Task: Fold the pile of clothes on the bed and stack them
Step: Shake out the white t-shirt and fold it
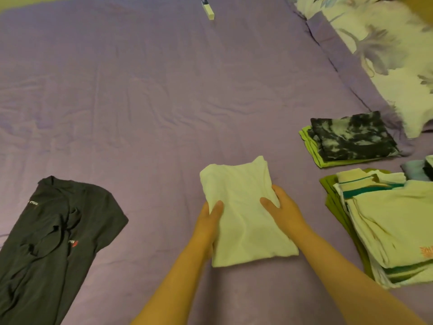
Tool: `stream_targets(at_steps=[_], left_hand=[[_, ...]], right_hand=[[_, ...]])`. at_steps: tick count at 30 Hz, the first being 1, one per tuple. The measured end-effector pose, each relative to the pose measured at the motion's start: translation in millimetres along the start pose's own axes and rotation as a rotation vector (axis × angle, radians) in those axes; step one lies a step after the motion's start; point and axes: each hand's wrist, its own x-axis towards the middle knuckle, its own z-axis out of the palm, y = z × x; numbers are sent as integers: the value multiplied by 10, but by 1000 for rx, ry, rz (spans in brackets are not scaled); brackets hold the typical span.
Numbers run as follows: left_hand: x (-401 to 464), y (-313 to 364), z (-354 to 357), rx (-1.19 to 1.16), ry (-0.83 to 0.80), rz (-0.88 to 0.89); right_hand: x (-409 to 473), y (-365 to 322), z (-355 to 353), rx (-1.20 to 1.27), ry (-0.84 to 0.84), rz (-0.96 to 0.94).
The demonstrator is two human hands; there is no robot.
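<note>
A folded white garment [243,207] lies in the middle foreground of the purple bed sheet [145,102]. My left hand [209,221] grips its left edge, thumb on top and fingers underneath. Along the right edge my right hand [283,212] holds it the same way. An unfolded dark garment [51,242] with small printed logos lies spread at the lower left. At the right sits a stack of folded pale and green clothes [384,226]. Behind that is a smaller stack with a black-and-white tie-dye piece [351,137] on top of a green one.
A small white box-like object [208,9] with a dark end lies far up the bed. A floral duvet [386,55] is bunched along the upper right. Another small folded item [419,170] shows at the right edge.
</note>
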Motion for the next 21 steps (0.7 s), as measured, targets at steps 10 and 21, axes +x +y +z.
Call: stream_targets(at_steps=[10,21], left_hand=[[-707,83,825,182,-224,87],[-931,-8,2390,334,-461,31]], right_hand=[[-820,44,-1113,-63,186,-100],[-957,705,-2790,-55,184,-82]])
